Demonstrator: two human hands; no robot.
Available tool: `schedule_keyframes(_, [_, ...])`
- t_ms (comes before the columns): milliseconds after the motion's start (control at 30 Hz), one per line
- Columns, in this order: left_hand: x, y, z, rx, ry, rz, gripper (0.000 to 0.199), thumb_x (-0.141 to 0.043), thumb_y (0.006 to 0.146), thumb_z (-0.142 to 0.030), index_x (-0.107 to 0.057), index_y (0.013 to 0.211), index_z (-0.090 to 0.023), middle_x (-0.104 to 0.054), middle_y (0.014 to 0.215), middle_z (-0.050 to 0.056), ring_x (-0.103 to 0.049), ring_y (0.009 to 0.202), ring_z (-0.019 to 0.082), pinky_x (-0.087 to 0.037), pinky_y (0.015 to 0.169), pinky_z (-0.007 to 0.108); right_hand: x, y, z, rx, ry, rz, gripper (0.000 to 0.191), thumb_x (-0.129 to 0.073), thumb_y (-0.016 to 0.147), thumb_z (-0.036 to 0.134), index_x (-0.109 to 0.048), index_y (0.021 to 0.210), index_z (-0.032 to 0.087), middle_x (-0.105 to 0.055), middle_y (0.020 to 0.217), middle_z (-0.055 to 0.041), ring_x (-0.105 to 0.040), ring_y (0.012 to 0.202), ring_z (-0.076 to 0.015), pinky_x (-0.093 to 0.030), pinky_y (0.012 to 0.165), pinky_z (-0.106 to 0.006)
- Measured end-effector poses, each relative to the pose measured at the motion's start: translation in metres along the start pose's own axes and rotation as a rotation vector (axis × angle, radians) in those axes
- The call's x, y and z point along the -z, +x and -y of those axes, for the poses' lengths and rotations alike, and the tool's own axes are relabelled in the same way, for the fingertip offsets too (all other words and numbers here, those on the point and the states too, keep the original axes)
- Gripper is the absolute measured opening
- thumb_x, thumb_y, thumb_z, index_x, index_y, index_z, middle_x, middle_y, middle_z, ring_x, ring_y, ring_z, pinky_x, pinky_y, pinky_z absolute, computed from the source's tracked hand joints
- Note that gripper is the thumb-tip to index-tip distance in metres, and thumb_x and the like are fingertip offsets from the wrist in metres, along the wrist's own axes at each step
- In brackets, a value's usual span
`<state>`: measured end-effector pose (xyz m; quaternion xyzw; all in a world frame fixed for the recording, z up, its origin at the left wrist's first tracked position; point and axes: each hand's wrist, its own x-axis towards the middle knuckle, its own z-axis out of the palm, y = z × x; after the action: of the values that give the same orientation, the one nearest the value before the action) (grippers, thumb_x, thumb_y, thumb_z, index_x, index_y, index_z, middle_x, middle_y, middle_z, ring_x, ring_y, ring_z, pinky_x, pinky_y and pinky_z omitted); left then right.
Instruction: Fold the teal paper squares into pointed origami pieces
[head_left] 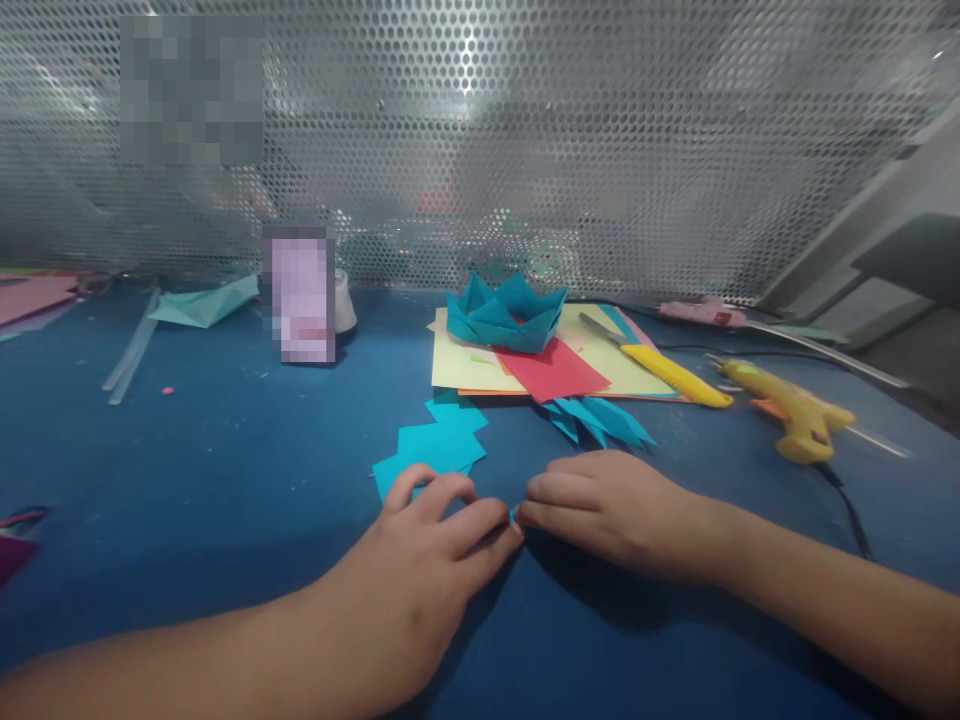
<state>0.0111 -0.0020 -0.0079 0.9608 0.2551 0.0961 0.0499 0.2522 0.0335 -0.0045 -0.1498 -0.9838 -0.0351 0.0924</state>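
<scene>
My left hand (pixel 442 560) and my right hand (pixel 607 505) meet over the blue table, fingertips pinched together. Between them shows a tiny bit of blue paper (pixel 514 516); the rest of it is hidden by my fingers. Just beyond my left hand, several blue paper pieces (pixel 435 447) lie spread and overlapping. Past my right hand is a cluster of folded, pointed blue paper pieces (pixel 596 420). Farther back, a folded blue paper ring with pointed tips (pixel 506 315) sits on a stack of coloured paper (pixel 465 365), beside a red paper piece (pixel 559 372).
A yellow utility knife (pixel 675 375) lies across the stack's right side. At right are a yellow glue gun (pixel 795 405) with its cord and a pink glue gun (pixel 705 312). Clear glue sticks (pixel 135 345) and a blurred phone (pixel 304 300) are at left. A perforated metal panel (pixel 465 150) stands behind.
</scene>
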Motion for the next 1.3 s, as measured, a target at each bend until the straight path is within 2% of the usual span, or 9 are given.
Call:
schedule_keyframes(200, [-0.001,0.001,0.002,-0.010,-0.007,-0.035,0.048,-0.050,0.082,-0.012,-0.047,0.129,-0.020,-0.059,0.118,0.002,-0.046,0.102,0.023,-0.022,0.089,0.041,0.000,0.001,0.001,0.000,-0.019,-0.044,0.043,-0.023,0.103,0.019,-0.063,0.086,0.014,-0.062,0.077,-0.0027,-0.044,0.062,-0.0160,-0.030,0.054,-0.031])
schedule_keyframes(433, [0.001,0.001,0.000,-0.006,-0.027,0.024,0.051,-0.047,0.081,-0.010,-0.044,0.131,-0.018,-0.055,0.123,0.003,-0.044,0.104,0.025,-0.022,0.089,0.043,-0.001,0.001,0.001,-0.005,-0.005,-0.091,0.043,-0.025,0.102,0.019,-0.064,0.087,0.014,-0.064,0.076,-0.0031,-0.046,0.062,-0.0155,-0.033,0.054,-0.029])
schedule_keyframes(667, [0.005,0.002,0.001,0.001,-0.077,0.047,0.047,-0.045,0.082,-0.011,-0.045,0.129,-0.020,-0.056,0.121,0.002,-0.043,0.105,0.026,-0.023,0.090,0.046,-0.008,-0.001,-0.003,-0.150,0.288,-0.175,0.028,-0.040,0.098,0.022,-0.066,0.090,0.016,-0.064,0.085,-0.0058,-0.056,0.076,-0.0137,-0.044,0.067,-0.023])
schedule_keyframes(800, [0.008,0.003,0.002,-0.003,-0.106,0.093,0.047,-0.043,0.082,-0.011,-0.046,0.128,-0.020,-0.056,0.120,0.005,-0.043,0.102,0.026,-0.027,0.087,0.046,-0.008,-0.002,-0.004,-0.217,0.442,-0.176,0.026,-0.041,0.096,0.014,-0.067,0.094,0.015,-0.062,0.090,-0.0081,-0.057,0.084,-0.0142,-0.046,0.075,-0.024])
schedule_keyframes(900, [0.009,0.003,0.001,-0.002,-0.106,0.113,0.048,-0.043,0.082,-0.011,-0.044,0.130,-0.020,-0.055,0.122,0.005,-0.043,0.102,0.027,-0.028,0.088,0.047,-0.006,-0.002,-0.005,-0.215,0.509,-0.169,0.027,-0.041,0.095,0.011,-0.067,0.096,0.015,-0.060,0.091,-0.0086,-0.057,0.085,-0.0140,-0.047,0.076,-0.025])
schedule_keyframes(1067, [0.008,0.002,0.000,0.005,-0.089,0.116,0.048,-0.043,0.083,-0.011,-0.044,0.130,-0.019,-0.054,0.123,0.006,-0.044,0.102,0.027,-0.029,0.088,0.048,-0.004,-0.003,-0.006,-0.178,0.497,-0.162,0.024,-0.045,0.093,0.010,-0.068,0.096,0.017,-0.060,0.091,-0.0076,-0.056,0.084,-0.0135,-0.047,0.075,-0.024])
schedule_keyframes(1300, [0.005,0.003,0.000,0.007,-0.084,0.093,0.049,-0.043,0.083,-0.011,-0.043,0.131,-0.019,-0.051,0.129,0.006,-0.043,0.107,0.027,-0.028,0.091,0.045,-0.006,-0.002,-0.002,-0.243,0.444,-0.182,0.019,-0.047,0.095,0.018,-0.066,0.091,0.016,-0.061,0.087,-0.0066,-0.057,0.080,-0.0135,-0.047,0.073,-0.023])
